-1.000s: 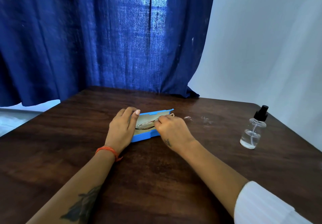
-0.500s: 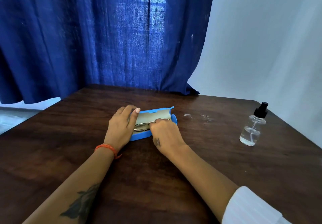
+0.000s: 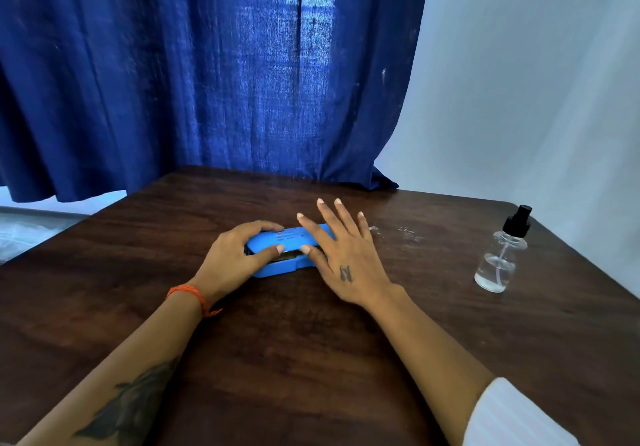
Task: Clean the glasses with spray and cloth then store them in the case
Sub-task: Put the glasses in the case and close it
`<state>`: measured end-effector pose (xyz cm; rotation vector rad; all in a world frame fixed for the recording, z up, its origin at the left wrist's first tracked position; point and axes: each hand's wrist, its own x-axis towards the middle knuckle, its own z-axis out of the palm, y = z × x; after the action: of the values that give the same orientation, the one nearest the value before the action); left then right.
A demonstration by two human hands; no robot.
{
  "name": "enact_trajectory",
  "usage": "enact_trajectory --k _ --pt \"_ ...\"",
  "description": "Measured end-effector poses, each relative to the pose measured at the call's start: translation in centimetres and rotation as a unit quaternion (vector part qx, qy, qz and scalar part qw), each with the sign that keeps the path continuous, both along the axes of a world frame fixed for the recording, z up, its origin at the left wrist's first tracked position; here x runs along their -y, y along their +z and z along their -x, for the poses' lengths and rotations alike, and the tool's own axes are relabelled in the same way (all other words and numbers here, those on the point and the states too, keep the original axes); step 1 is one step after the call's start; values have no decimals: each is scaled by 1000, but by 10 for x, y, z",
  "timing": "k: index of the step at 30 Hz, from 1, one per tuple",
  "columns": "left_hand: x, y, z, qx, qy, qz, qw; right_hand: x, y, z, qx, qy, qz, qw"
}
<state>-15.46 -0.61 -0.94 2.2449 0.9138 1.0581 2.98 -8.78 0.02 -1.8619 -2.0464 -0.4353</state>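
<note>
The blue glasses case [image 3: 282,267] lies in the middle of the dark wooden table [image 3: 311,359], its lid folded down almost flat. Through the narrow front gap a sliver of the glasses [image 3: 287,256] shows inside. My left hand [image 3: 232,262] grips the case's left end, fingers over the lid and thumb at the front. My right hand [image 3: 341,255] rests with spread fingers on the lid's right half, its thumb at the front gap. The clear spray bottle [image 3: 498,258] with a black nozzle stands far right. No cloth is visible.
A few spray droplets [image 3: 403,234] sit on the table right of the case. A dark blue curtain [image 3: 207,81] hangs behind the table's far edge, with a white wall to the right. The table's right edge runs just past the bottle.
The case lid has come down from open to nearly closed over the glasses. My right hand left the glasses and now lies flat on the lid; my left hand moved onto it.
</note>
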Motion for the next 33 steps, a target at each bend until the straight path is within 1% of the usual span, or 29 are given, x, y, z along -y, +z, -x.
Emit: enact_trajectory --k 2,4,7,11,15,19,21,23,25,27,29,30,31,33 --pt "1 0 1 -3 -6 7 1000 -3 -8 -6 -1 2 42 999" --pt "2 0 1 -7 -7 7 1000 -3 -14 -8 -21 14 72 997" --pt "4 -2 1 -30 -7 -2 1000 -2 -17 -7 -44 20 86 995" --pt "3 -7 0 -86 -13 -22 996 1 -19 -4 -32 13 95 995" --pt "0 -15 -2 -119 -11 -81 990 2 -22 -3 -23 3 118 993" --pt "0 -16 -2 -137 -5 -75 988 -1 -18 -6 -14 -5 156 988" --pt "1 -14 -2 -149 -6 -69 986 0 -16 -4 -23 -1 167 986" --pt "6 -12 -2 -137 -10 -57 989 3 -17 -2 -60 15 138 988" --pt "11 -11 -1 -84 -1 -46 995 6 -17 0 -140 26 64 988" --pt "13 -8 -2 -31 47 -21 998 6 -12 -1 -236 -2 11 972" --pt "16 -6 -4 -8 102 56 993 5 -6 -3 -330 -52 23 942" --pt "17 -6 -6 -3 118 98 988 5 -4 -4 -355 -69 42 931" --pt "17 -6 -8 0 125 125 984 5 -3 -5 -365 -80 58 926" --pt "17 -6 -12 8 126 143 982 7 -1 -8 -388 -99 66 914"
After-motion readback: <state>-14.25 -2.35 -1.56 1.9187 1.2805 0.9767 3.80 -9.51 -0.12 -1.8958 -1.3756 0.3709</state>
